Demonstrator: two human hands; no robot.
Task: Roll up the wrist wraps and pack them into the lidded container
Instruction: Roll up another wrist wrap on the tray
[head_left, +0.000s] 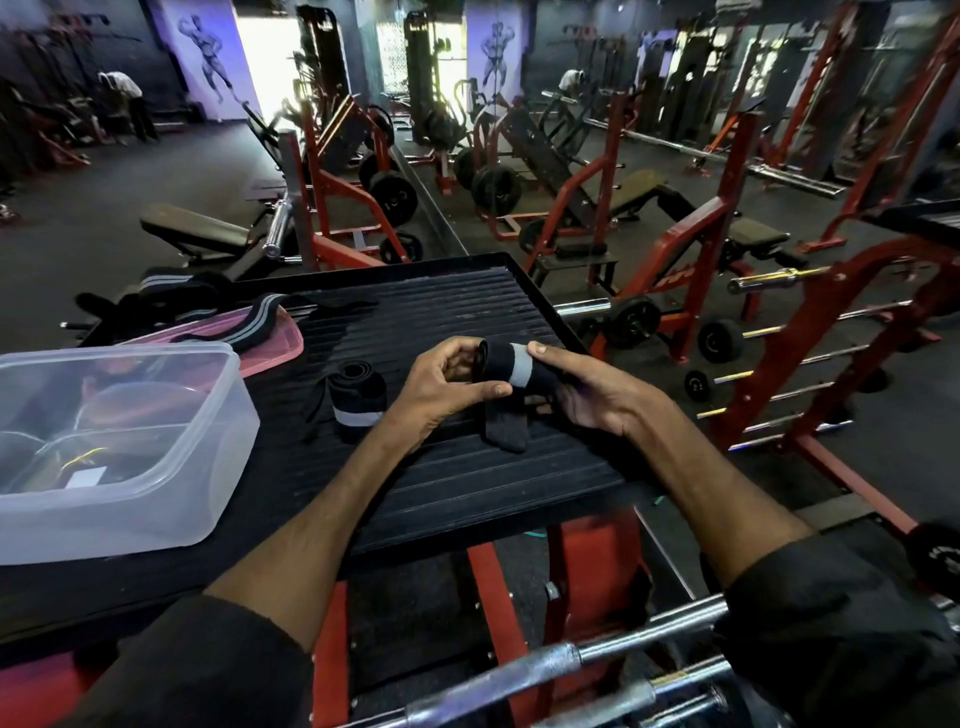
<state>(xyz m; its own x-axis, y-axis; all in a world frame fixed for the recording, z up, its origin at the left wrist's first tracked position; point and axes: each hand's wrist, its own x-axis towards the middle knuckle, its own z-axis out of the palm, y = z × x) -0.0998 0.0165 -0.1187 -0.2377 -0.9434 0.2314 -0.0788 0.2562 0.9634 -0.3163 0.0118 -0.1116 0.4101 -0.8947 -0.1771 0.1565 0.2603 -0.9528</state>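
Fingers (485, 388) of the left hand (441, 384) and right hand (592, 397) curl round a partly rolled black-and-grey elastic fabric wrist wrap (511, 371) at frame centre, its tail trailing on the black ribbed platform (467, 306); light, soft, springy, probably best pinched across the roll against unwinding.

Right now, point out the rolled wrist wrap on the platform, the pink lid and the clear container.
rolled wrist wrap (356, 396): head view, its black middle.
pink lid (272, 353): head view, bare right corner.
clear container (130, 514): head view, near wall.
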